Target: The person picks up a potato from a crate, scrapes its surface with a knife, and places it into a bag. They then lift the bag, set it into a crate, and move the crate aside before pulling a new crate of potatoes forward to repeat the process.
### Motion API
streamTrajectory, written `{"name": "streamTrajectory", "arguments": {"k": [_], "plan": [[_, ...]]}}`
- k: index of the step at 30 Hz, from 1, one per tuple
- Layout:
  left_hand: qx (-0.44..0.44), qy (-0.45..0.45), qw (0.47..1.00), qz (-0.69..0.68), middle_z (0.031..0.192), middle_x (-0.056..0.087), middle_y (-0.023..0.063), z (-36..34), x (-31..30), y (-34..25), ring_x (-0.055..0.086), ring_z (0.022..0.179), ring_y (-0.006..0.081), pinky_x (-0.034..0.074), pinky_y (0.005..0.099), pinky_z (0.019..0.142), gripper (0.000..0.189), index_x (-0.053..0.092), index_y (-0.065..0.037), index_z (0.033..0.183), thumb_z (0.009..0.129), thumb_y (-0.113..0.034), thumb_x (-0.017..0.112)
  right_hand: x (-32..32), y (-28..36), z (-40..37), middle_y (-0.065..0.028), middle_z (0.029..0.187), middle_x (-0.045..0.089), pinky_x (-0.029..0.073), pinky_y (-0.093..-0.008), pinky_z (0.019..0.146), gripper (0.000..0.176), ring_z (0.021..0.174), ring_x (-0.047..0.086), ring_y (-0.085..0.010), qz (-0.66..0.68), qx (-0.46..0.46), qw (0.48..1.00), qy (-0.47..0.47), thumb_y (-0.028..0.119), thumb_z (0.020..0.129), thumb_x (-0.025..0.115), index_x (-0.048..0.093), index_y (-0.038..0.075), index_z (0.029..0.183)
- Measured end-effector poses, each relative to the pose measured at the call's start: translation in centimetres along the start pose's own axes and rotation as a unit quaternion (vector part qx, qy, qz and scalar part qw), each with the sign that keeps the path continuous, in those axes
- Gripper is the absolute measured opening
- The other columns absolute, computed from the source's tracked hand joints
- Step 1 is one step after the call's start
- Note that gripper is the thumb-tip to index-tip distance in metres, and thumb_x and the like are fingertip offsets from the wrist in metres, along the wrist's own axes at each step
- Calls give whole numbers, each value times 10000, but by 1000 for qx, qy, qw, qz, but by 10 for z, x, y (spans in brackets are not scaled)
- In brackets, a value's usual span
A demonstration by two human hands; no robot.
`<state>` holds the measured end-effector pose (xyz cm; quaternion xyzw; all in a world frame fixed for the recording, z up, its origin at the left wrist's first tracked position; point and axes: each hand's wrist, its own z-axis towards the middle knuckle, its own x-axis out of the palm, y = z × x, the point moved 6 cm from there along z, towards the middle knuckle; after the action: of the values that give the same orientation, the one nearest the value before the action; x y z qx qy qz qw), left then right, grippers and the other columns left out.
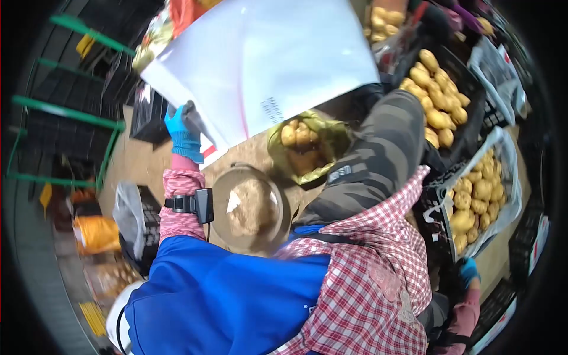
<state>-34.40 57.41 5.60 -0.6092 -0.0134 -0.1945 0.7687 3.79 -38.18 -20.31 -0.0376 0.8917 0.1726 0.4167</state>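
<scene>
My left hand (180,127), in a blue glove, is raised and grips the lower corner of a large white plastic bag (266,59) that fills the upper middle of the view. Below the bag lies a yellow mesh sack (328,133) holding potatoes. A round dusty pan (251,207) sits beside my left forearm, which wears a black strapped device (192,204). My right hand (469,271), also blue-gloved, shows only as a small patch at the lower right near a potato crate; its fingers are hidden.
Black crates of yellow potatoes (438,94) stand at the right, one lined with white plastic (479,195). Empty black crates (148,115) and a green metal frame (65,112) are at the left. An orange bag (94,234) lies on the floor.
</scene>
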Motion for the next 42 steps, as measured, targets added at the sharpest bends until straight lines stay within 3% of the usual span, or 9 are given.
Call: {"name": "streamTrajectory", "arguments": {"k": [5, 10, 17, 22, 28, 29, 32, 38, 42], "plan": [[-189, -297, 927, -133, 858, 591, 68, -54, -217, 114, 550, 731, 205, 516, 326, 761, 200, 601, 58, 989, 849, -27, 487, -19, 38, 0, -215, 797, 697, 550, -415, 719, 192, 787, 702, -358, -95, 45, 993, 54, 154, 689, 735, 718, 32, 835], [-288, -405, 855, -146, 982, 624, 113, -136, -292, 226, 602, 822, 270, 547, 357, 771, 319, 589, 11, 1099, 908, -225, 488, -34, 107, -17, -231, 904, 701, 553, -430, 766, 328, 896, 691, -387, -210, 98, 970, 73, 231, 657, 788, 711, 30, 904], [-346, -285, 874, -191, 1156, 670, 176, -63, -226, 322, 676, 951, 361, 591, 400, 785, 524, 573, -55, 1251, 991, -502, 490, -37, 133, -27, -248, 985, 687, 534, -473, 818, 285, 989, 649, -425, -204, 119, 970, 52, 196, 775, 661, 691, 36, 1008], [-583, -81, 809, -9, 1128, 632, 269, -121, -70, 315, 649, 906, 366, 573, 362, 806, 738, 515, 56, 1297, 994, -604, 383, -52, 185, -58, -244, 975, 691, 543, -413, 808, 361, 955, 680, -390, -84, 113, 987, 81, 92, 736, 627, 680, 42, 1089], [-320, 224, 918, 67, 1009, 629, 99, -153, 126, 219, 624, 805, 174, 535, 332, 705, 321, 590, -45, 1097, 1012, -347, 525, -58, 138, -49, -240, 825, 643, 504, -437, 686, 216, 740, 624, -383, 100, -84, 990, -49, 108, 771, 688, 643, -21, 938], [-262, 315, 903, 132, 954, 614, 44, -159, 178, 158, 618, 780, 127, 527, 315, 698, 332, 602, -32, 1146, 1008, -328, 544, -83, 177, -60, -187, 765, 633, 494, -419, 647, 157, 709, 624, -303, 20, -103, 992, -74, 105, 798, 642, 624, -23, 887], [-155, 397, 905, 7, 1012, 650, 93, -207, 315, 49, 617, 772, 118, 521, 243, 673, 366, 489, -32, 1356, 997, -94, 530, -118, 178, -71, -59, 715, 609, 473, -316, 607, 155, 673, 576, -145, 264, -26, 959, -97, 126, 814, 644, 653, 3, 909], [-136, 705, 696, 17, 1135, 649, 90, -391, 489, 20, 625, 909, 141, 523, 272, 798, 393, 514, -24, 1348, 961, -55, 579, -163, 147, -112, -8, 833, 652, 453, -190, 575, 280, 670, 565, -77, 559, 39, 766, -316, 221, 922, 647, 681, 0, 1091], [276, 802, 471, 242, 1215, 571, 140, -525, 567, 137, 607, 1104, 321, 510, 437, 914, 639, 494, -122, 1365, 766, -119, 715, -179, 177, -139, -5, 850, 631, 433, -140, 532, 351, 642, 544, -40, 591, 22, 758, -275, 241, 946, 634, 638, -16, 1185]]}}
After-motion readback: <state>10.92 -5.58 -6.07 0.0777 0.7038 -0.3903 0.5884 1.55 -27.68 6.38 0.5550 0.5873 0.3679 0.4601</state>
